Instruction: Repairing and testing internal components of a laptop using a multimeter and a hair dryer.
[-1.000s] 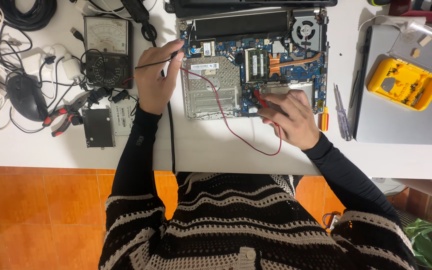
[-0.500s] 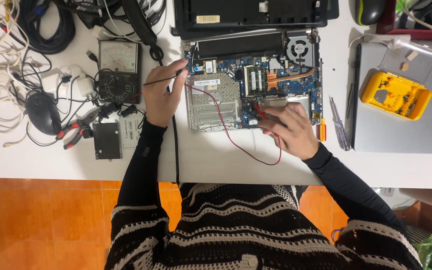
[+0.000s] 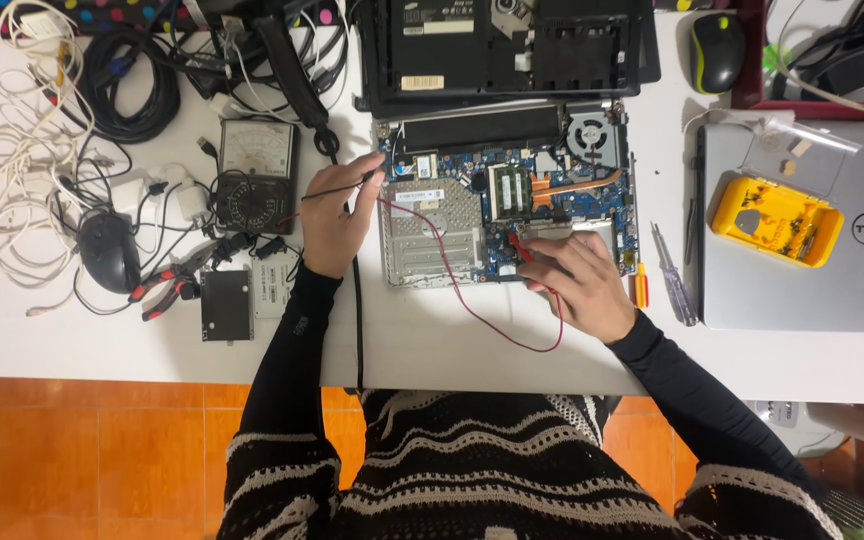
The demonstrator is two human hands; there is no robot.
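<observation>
Fingers of the left hand (image 3: 330,222) pinch a thin black probe (image 3: 337,190) that lies nearly level, its tip pointing right toward the upper left corner of the opened laptop's blue circuit board (image 3: 512,200). Fingers of the right hand (image 3: 577,285) close round a red probe (image 3: 519,247) and press its tip onto the board's lower middle, just beside a silver metal plate (image 3: 422,240). From that probe a thin red lead (image 3: 482,320) loops down over the white table (image 3: 452,350) and back up across the plate — a black lead (image 3: 358,320) runs down past the left wrist to the table's near edge.

Left of the left hand sits a black analogue meter with a pale dial (image 3: 255,175), and below it a small black drive (image 3: 226,305) beside red-handled pliers (image 3: 167,290). Right of the right hand lie a grey-handled screwdriver (image 3: 672,275) and a closed silver laptop (image 3: 822,280) bearing a yellow parts tray (image 3: 777,220) (its contents too small to tell). Coiled black and white cables (image 3: 62,150) crowd the far left.
</observation>
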